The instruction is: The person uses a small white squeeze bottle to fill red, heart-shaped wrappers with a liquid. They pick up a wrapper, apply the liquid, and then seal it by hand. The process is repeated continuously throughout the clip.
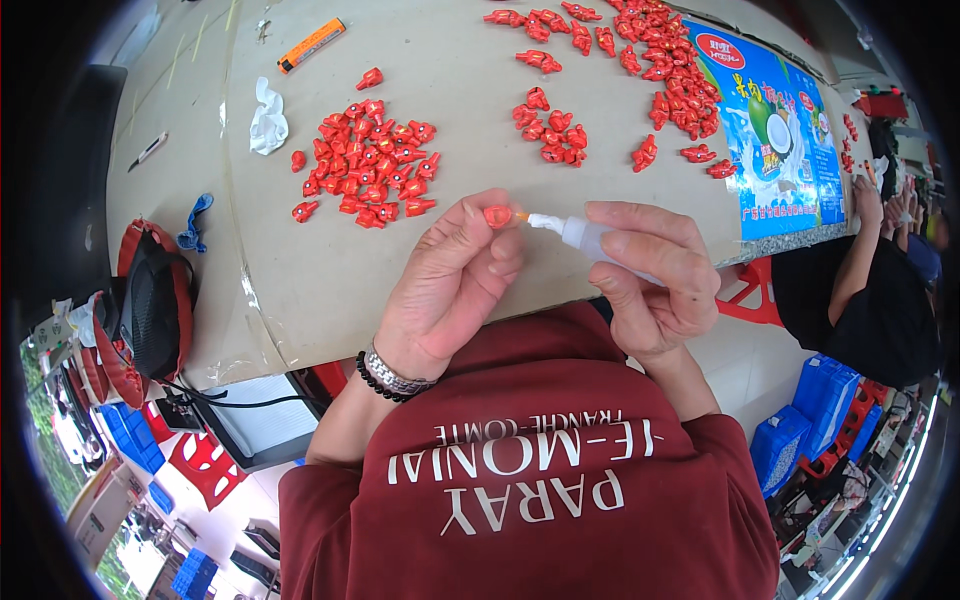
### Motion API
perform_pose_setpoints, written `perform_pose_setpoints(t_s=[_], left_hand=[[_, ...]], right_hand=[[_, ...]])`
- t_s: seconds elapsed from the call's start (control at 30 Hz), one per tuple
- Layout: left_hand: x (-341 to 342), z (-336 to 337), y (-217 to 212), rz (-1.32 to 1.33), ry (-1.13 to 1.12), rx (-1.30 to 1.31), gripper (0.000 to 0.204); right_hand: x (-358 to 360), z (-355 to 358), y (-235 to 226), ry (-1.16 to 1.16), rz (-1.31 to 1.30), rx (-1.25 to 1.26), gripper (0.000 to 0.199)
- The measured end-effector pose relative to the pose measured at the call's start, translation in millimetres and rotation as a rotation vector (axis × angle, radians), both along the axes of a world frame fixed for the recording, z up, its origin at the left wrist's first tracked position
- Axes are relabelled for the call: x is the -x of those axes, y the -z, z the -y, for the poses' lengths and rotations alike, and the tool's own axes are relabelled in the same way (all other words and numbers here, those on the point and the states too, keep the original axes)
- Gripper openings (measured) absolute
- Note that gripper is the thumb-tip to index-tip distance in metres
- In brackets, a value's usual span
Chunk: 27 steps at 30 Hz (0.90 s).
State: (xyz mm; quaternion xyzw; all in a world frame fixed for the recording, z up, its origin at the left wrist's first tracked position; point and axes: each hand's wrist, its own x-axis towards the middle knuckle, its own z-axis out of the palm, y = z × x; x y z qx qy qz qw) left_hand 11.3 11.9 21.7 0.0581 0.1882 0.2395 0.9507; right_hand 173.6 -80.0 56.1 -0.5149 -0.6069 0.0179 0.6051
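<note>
Between the thumb and fingertips of my left hand is a small red plastic piece, held above the table's near edge. My right hand grips a translucent squeeze bottle lying almost level. White wrapping covers the bottle's neck, and its thin orange tip meets or nearly meets the red piece; exact contact is too small to tell. Beyond my left hand lies a heap of red plastic pieces, some with black dots. A smaller cluster of red pieces sits farther right.
A large red heap borders a blue printed sheet at the right. Crumpled tissue, an orange box, a pen and a blue rag lie leftward. Another person's arm is at far right.
</note>
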Motion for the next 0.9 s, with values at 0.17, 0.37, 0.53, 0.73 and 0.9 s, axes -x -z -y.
perform_pose_setpoints(t_s=[0.17,0.37,0.53,0.73,0.9], left_hand=[[1.3,1.1,-0.8,-0.034,0.017,-0.021,0.026],[1.3,2.5,-2.0,-0.025,0.02,-0.027,0.025],[1.6,2.7,-0.7,0.015,0.03,-0.026,0.025],[1.7,3.0,-1.2,-0.013,0.028,-0.031,0.026],[0.8,2.4,-1.5,-0.01,0.026,-0.039,0.026]], right_hand=[[2.1,-1.3,0.2,0.0,0.046,-0.001,0.022],[3.3,-1.4,1.8,-0.006,0.054,-0.005,0.023],[3.9,0.0,0.4,-0.001,0.061,0.011,0.025],[4.6,1.3,-2.5,0.001,0.067,0.035,0.026],[5.3,1.8,-3.7,0.0,0.068,0.037,0.028]])
